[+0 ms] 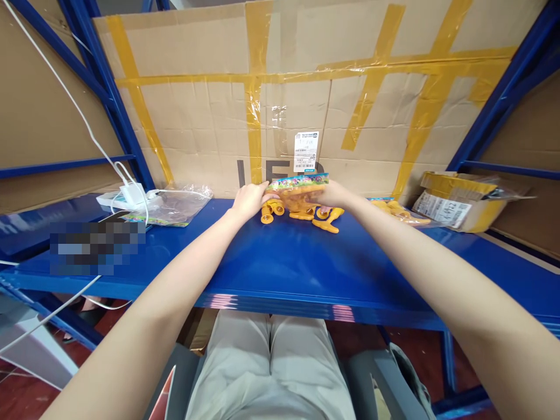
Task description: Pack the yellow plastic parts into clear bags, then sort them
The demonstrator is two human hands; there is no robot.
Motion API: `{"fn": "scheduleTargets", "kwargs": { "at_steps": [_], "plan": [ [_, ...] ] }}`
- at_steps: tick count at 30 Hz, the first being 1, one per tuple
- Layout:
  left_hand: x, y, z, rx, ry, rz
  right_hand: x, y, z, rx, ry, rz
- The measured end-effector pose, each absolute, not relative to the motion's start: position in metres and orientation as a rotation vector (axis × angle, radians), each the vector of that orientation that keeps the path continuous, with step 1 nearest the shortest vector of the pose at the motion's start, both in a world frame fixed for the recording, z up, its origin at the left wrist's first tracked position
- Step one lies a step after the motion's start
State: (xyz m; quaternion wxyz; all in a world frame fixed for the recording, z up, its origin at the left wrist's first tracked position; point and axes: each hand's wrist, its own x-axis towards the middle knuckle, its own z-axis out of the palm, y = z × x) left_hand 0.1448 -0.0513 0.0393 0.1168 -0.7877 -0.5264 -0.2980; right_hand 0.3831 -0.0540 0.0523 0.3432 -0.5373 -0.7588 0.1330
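Observation:
A clear plastic bag with a colourful printed header [301, 184] is held up near the back of the blue shelf, with orange shapes showing through it. My left hand [250, 200] grips the bag's left end, its thumb at the header's edge. At the right end, my right hand [335, 195] closes on the bag, its fingers partly hidden behind it. Just below lie several orange plastic toy pieces: round cup-like ones [266, 214] near my left hand and a branched one [328, 221] under my right.
Another bag of orange pieces [394, 209] lies right, beside an open taped carton [459, 201]. A flat plastic bag [179, 205] and a white power strip with plugs [131, 195] sit left, near a blurred-out dark object [94, 242]. Taped cardboard [210, 128] walls the back.

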Motion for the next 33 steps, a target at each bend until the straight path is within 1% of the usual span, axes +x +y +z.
{"fn": "scheduleTargets", "kwargs": {
  "at_steps": [3, 6, 8, 11, 15, 17, 19, 21, 24, 25, 27, 29, 31, 33],
  "plan": [
    [0.149, -0.037, 0.059, -2.422, -1.62, -0.788, 0.375, -0.06, 0.064, -1.196, -1.724, 0.828],
    [0.149, -0.025, 0.08, -2.69, -1.83, -0.714, 0.368, -0.063, 0.071, -1.065, -1.613, 1.031],
    [0.148, -0.021, 0.091, -2.735, -1.942, -0.812, 0.366, -0.06, 0.073, -1.045, -1.568, 1.044],
    [0.149, -0.017, 0.098, -2.717, -1.973, -1.148, 0.364, -0.05, 0.071, -1.007, -1.546, 0.957],
    [0.16, -0.005, 0.086, -2.606, -1.932, -1.688, 0.355, -0.035, 0.065, -1.014, -1.595, 0.669],
    [0.164, 0.003, 0.077, -2.495, -1.881, -1.887, 0.351, -0.032, 0.062, -1.014, -1.665, 0.506],
    [0.165, 0.008, 0.071, -2.437, -1.854, -1.891, 0.349, -0.031, 0.06, -1.028, -1.738, 0.379],
    [0.161, 0.008, 0.069, -2.474, -1.927, -1.694, 0.351, -0.031, 0.059, -1.076, -1.77, 0.331],
    [0.151, 0.0, 0.075, -2.632, -2.166, -1.284, 0.356, -0.032, 0.062, -1.127, -1.717, 0.416],
    [0.147, -0.002, 0.078, -2.671, -2.214, -1.251, 0.357, -0.031, 0.063, -1.129, -1.679, 0.483],
    [0.143, -0.006, 0.084, -2.71, -2.237, -1.354, 0.356, -0.03, 0.068, -1.112, -1.563, 0.653],
    [0.142, -0.006, 0.086, -2.678, -2.183, -1.584, 0.352, -0.028, 0.073, -1.055, -1.408, 0.811],
    [0.147, -0.004, 0.087, -2.576, -2.136, -1.82, 0.346, -0.025, 0.079, -1.007, -1.286, 0.887],
    [0.155, -0.001, 0.086, -2.421, -2.148, -2.022, 0.34, -0.018, 0.086, -1.045, -1.232, 0.887]
  ]
}}
